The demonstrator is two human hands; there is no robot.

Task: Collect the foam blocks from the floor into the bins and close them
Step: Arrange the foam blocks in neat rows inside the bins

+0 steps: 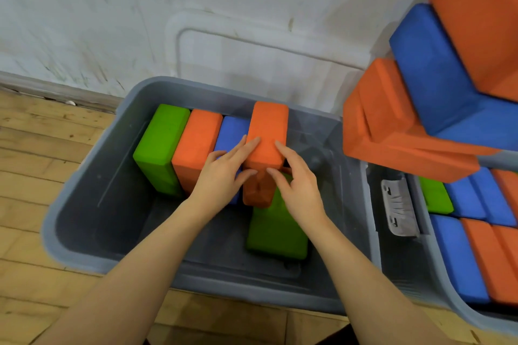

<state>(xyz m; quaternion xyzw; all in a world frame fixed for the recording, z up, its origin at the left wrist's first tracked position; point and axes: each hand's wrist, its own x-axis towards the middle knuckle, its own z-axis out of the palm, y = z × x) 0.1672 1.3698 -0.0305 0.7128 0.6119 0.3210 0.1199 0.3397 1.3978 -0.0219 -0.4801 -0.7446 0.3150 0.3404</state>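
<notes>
A grey bin [84, 196] stands on the wooden floor against the wall. Inside it, a green block [159, 143], an orange block [196, 145] and a blue block [231, 131] stand on edge in a row. My left hand [221, 176] and my right hand [297, 185] both grip the near end of another orange block [267, 131], held beside the blue one. A second green block [276, 228] lies flat on the bin's bottom under my right hand.
A second grey bin [448, 297] at the right holds blue, orange and green blocks. Above it, large orange [392, 134] and blue [437, 73] foam pieces are stacked. A bin lid [252, 56] leans against the white wall behind.
</notes>
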